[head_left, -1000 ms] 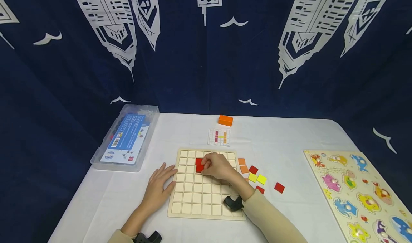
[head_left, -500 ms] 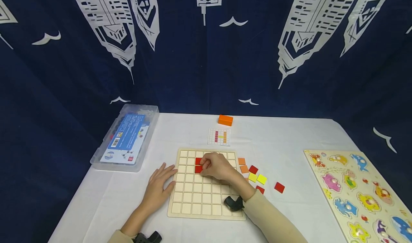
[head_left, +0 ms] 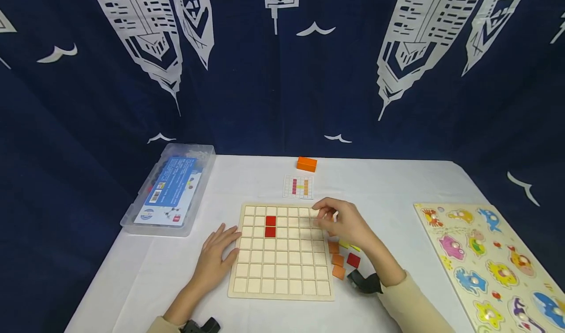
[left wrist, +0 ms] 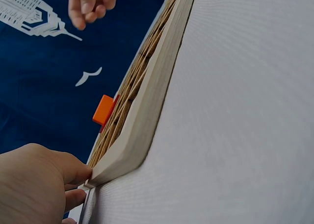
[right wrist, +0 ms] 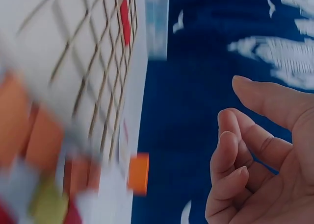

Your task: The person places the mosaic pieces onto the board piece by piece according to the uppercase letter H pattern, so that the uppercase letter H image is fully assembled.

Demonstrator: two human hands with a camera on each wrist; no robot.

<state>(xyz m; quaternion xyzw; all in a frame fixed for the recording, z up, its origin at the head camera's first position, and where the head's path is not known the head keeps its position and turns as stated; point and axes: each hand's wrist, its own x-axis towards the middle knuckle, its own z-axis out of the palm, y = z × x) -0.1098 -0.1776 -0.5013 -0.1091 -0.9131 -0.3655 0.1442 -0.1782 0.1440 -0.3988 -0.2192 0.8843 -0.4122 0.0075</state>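
A wooden grid board [head_left: 275, 286] lies on the white table, with two red square tiles [head_left: 270, 226] in neighbouring cells of one column. My left hand [head_left: 212, 257] rests at the board's left edge, its fingers extended; in the left wrist view the fingertips [left wrist: 81, 172] touch the board's corner. Above the board's upper right edge hovers my right hand [head_left: 348, 222]. The right wrist view shows its thumb apart from loosely bent fingers [right wrist: 228, 150], with nothing held. Orange tiles [head_left: 337, 260], a red tile [head_left: 353, 260] and yellow tiles [head_left: 344, 244] lie beside the board, some hidden by the right hand.
Behind the board lie a printed pattern card [head_left: 298, 187] and an orange block [head_left: 306, 164]. A clear plastic case [head_left: 200, 176] with a blue label stands at the back left. An animal peg puzzle [head_left: 474, 274] covers the right side. A dark patterned cloth [head_left: 247, 102] hangs behind.
My right hand has lifted off the red tiles and moved right, past the board's right edge, leaving both tiles in the grid. The left hand stays at the board's edge.
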